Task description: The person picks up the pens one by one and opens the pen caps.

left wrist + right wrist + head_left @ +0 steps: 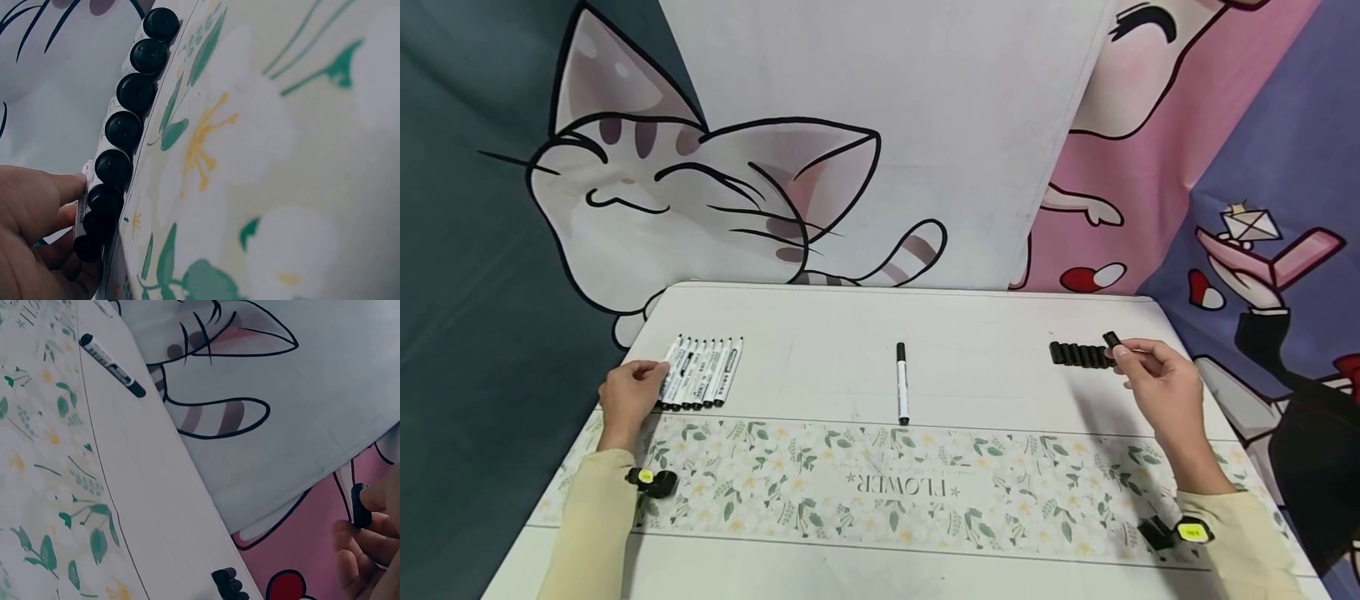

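Note:
Uncapped white markers (706, 372) lie side by side at the left of the table, their black ends (136, 94) lined up in the left wrist view. At the left end of this row, my left hand (627, 398) pinches the outermost marker (81, 219) between thumb and fingers. My right hand (1167, 387) holds a small black marker cap (1111, 339) between thumb and fingertips, raised above the table. Just left of that hand is a row of black caps (1077, 355), whose right end the fingers partly overlap in the head view.
One capped marker (902, 385) lies alone at mid-table, cap end away from me. A floral strip (790, 483) with lettering crosses the table nearer to me. Cartoon-printed cloth (895, 100) hangs behind the table's back edge.

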Motion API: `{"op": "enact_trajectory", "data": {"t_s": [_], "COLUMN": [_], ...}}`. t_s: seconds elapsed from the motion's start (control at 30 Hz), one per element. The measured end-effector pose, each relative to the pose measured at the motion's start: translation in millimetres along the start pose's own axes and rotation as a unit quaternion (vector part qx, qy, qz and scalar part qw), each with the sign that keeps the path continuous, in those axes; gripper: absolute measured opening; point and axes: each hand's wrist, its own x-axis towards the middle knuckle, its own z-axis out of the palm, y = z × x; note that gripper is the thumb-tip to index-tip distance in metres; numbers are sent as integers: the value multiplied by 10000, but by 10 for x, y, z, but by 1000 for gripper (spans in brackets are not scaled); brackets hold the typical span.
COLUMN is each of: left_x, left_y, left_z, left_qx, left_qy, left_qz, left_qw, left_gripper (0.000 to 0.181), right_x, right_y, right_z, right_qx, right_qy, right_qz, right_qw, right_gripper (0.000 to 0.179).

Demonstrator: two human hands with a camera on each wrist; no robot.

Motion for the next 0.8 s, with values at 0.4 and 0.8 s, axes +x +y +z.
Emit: {"op": "enact_trajectory", "data": {"t_s": [0.4, 0.8], "left_x": [-24, -97], "left_y": [18, 53], "left_z": [-24, -50], "left_qx": [55, -151], "left_qy": [-136, -45], "left_qz": [-156, 367], "left_qw": [9998, 9992], "left_gripper": [55, 55], "right_x": [187, 391], "right_y": [138, 374], "right_z": [-97, -157], "right_qx": [111, 21], "right_qy": [405, 821], "right_qz": [806, 1329], "right_qw": [9959, 9877], "right_gripper": [19, 20]}}
